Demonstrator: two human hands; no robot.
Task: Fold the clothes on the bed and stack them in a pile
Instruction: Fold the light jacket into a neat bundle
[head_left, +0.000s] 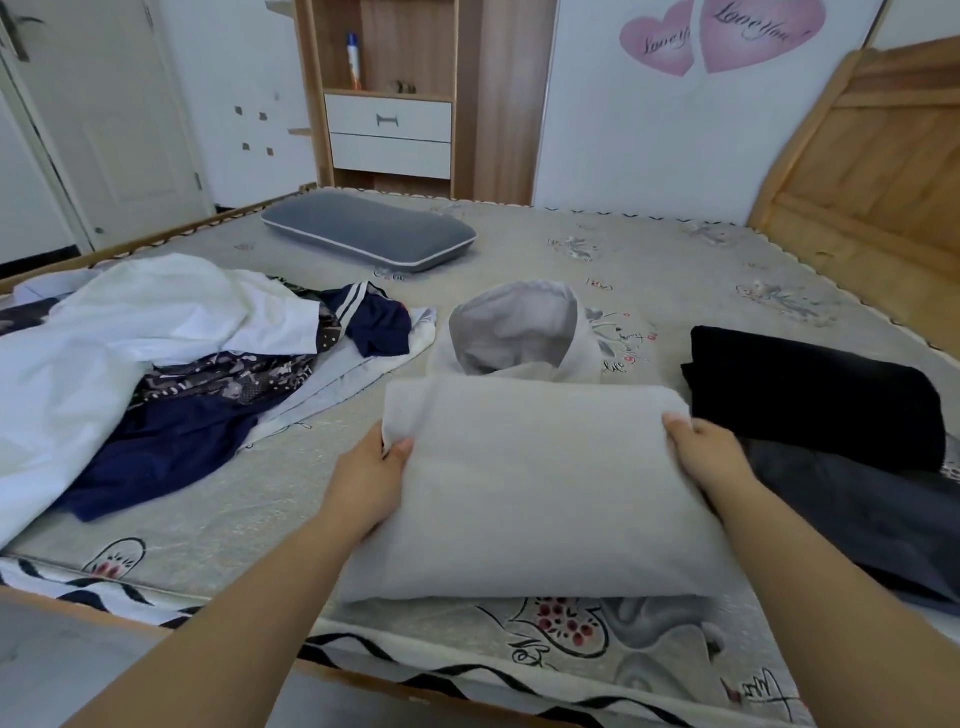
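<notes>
The bed (649, 249) fills most of the view, its patterned grey mattress cover printed with hearts and script, a wooden headboard (878, 171) leaning up at the right. Beyond it stands a wooden shelf unit (389, 104) with two white drawers and a spray can (353, 60) on the open shelf; two pink heart stickers (722, 34) sit on the white wall.

On the left side of the bed lies the unfolded heap of clothes (156, 353) — a large white garment over dark navy and patterned pieces, one with white stripes. A grey pillow (369, 234) rests near the far edge.

In the middle, close to the near edge, sits the light grey hoodie (524, 483), folded into a thick rectangle with its hood (514, 327) standing open at the far end. Just beside it on the right is the pile: a folded black garment (815, 389) lying on top of a dark grey one (862, 514).

The left hand (371, 478) grips the hoodie's left edge, thumb on top and fingers tucked beneath the fold. The right hand (701, 452) holds the right edge — its fingers curl over and down the side of the bundle, next to the black garment.
</notes>
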